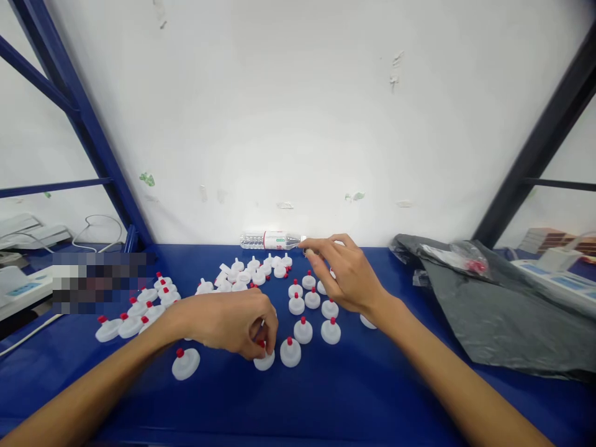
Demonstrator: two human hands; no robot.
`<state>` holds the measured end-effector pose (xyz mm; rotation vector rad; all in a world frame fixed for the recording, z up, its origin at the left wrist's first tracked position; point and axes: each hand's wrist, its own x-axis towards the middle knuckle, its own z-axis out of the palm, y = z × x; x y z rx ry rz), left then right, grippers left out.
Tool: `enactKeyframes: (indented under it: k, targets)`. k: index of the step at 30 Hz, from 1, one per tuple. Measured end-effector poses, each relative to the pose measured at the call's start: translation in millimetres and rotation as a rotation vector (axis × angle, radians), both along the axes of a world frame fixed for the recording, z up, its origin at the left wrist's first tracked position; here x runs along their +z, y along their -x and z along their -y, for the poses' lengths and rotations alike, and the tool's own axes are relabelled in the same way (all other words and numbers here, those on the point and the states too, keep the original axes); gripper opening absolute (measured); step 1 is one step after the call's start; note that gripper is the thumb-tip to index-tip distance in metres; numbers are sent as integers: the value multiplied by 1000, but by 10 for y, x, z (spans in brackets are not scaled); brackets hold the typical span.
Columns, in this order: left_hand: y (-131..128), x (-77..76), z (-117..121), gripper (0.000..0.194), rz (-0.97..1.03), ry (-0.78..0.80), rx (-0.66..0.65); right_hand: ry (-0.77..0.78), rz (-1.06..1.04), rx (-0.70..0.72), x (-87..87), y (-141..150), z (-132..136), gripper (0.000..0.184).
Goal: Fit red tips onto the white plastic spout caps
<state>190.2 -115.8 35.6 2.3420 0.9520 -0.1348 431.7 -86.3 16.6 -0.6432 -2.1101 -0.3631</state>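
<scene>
My left hand is closed in a pinch on a white nozzle cap with a red tip, standing on the blue table. Just right of it is a matching red-tipped cap. My right hand reaches toward the back, thumb and index finger close together by the neck of a clear plastic bottle lying on its side. Whatever is between those fingertips is too small to make out. Behind my left hand lies a pile of white nozzle caps, several without red tips, with small red tips beside them.
More red-tipped caps stand in a group at the left and between my hands. A grey plastic bag covers the right side. Power strips lie at the far left. Blue shelf posts and the wall bound the table.
</scene>
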Motion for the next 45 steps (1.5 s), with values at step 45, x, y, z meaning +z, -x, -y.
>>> enactKeyframes:
  k: [45]
  targets:
    - [187, 115, -416, 28, 566, -28, 305, 120, 232, -34, -235, 219, 31, 42]
